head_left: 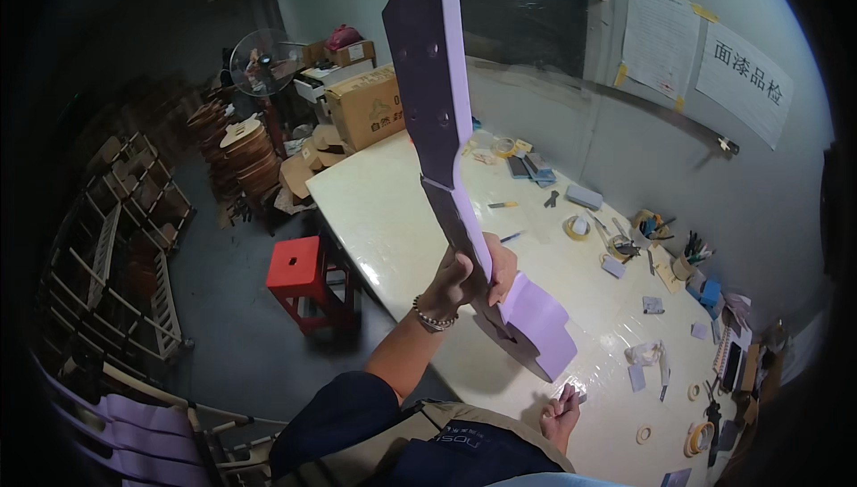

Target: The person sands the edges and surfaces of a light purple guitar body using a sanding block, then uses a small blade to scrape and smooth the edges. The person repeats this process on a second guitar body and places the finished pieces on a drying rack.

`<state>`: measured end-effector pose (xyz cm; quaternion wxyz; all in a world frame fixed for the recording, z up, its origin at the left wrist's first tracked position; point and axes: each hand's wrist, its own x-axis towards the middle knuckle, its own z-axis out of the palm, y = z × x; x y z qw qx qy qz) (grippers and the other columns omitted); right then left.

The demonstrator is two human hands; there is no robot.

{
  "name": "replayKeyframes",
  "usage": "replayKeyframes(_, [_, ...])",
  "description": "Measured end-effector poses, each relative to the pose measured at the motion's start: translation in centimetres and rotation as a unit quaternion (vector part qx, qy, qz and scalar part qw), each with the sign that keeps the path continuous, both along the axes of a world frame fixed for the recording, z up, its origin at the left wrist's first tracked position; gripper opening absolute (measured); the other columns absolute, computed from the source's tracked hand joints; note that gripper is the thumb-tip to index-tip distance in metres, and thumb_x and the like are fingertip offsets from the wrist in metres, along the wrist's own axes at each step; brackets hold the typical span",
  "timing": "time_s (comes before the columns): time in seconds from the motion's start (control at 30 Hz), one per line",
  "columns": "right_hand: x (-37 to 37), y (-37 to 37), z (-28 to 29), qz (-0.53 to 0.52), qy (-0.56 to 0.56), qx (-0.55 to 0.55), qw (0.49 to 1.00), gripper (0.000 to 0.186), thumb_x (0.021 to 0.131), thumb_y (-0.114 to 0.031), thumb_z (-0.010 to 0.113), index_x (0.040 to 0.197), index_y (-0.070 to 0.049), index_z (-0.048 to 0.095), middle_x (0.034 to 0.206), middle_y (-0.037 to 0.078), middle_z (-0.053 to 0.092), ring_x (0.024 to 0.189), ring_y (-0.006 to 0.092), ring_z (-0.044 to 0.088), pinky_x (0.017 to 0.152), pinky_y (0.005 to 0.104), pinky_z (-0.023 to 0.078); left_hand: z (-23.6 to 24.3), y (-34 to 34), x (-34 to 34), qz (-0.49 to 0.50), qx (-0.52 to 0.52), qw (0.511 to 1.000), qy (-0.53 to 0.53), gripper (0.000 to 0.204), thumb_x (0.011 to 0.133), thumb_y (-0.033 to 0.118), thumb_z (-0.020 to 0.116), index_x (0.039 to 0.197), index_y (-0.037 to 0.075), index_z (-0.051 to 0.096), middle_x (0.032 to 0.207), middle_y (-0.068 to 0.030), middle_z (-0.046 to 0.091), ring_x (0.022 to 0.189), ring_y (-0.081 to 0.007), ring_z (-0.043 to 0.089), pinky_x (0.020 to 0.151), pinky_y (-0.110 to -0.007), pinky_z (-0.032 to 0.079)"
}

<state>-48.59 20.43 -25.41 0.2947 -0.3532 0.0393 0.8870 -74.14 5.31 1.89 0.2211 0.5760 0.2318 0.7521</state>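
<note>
A light purple ukulele without strings is held up over the table, tilted with its headstock high and its body low. The front of its neck and headstock is dark, with several peg holes. My left hand is wrapped round the neck close to the body. Below the body, by the near part of the table, my right hand has its fingers curled together. A small grey edge shows at those fingertips; what it belongs to is too small to tell.
Across the pale table lie grey sanding blocks, tape rolls and a pen cup. A red stool stands left of it. Cardboard box at the far corner; purple instruments on a rack lower left.
</note>
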Motion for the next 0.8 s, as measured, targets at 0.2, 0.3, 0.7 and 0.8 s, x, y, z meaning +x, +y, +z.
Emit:
replayKeyframes(0.2, [-4.8,0.6,-1.4,0.127,-0.033,0.052,0.99,0.017,0.095,-0.033,0.045,0.094,-0.016,0.052,0.08,-0.008,0.059,0.038,0.0064,0.029,0.033,0.019,0.021,0.7,-10.6,0.1,0.295,-0.104,0.948,0.056,0.036,0.085,0.023,0.063,0.108,-0.004,0.054,0.078,-0.007,0.058,0.076,-0.0177,0.058,0.073,-0.031,0.046])
replayKeyframes(0.3, [-6.8,0.5,-1.9,0.188,0.01,0.067,0.98,0.018,0.095,-0.033,0.046,0.094,-0.016,0.052,0.079,-0.007,0.058,0.039,0.0059,0.03,0.032,0.0184,0.022,-1.1,-14.3,1.0,0.448,-0.191,0.872,0.057,0.029,0.086,0.017,0.064,0.107,-0.002,0.056,0.083,-0.0039,0.059,0.079,-0.0116,0.055,0.075,-0.027,0.045])
replayKeyframes(0.7, [-7.8,-3.0,-2.3,0.386,-0.019,0.063,0.92,0.02,0.093,-0.032,0.05,0.103,-0.016,0.055,0.073,-0.007,0.056,0.041,0.0067,0.03,0.035,0.0185,0.023,-4.2,-23.4,12.8,0.792,-0.253,0.548,0.091,0.032,0.086,0.024,0.062,0.106,0.0,0.054,0.087,-0.0117,0.06,0.083,-0.0237,0.059,0.074,-0.03,0.045])
replayKeyframes(0.8, [-7.4,-4.9,-1.5,0.49,-0.033,0.06,0.869,0.021,0.095,-0.032,0.047,0.105,-0.015,0.054,0.072,-0.007,0.055,0.042,0.0072,0.029,0.037,0.0192,0.022,-4.2,-25.3,20.2,0.835,-0.157,0.526,-0.046,0.025,0.088,0.012,0.058,0.107,-0.003,0.05,0.085,-0.0069,0.057,0.075,-0.0125,0.055,0.07,-0.027,0.045])
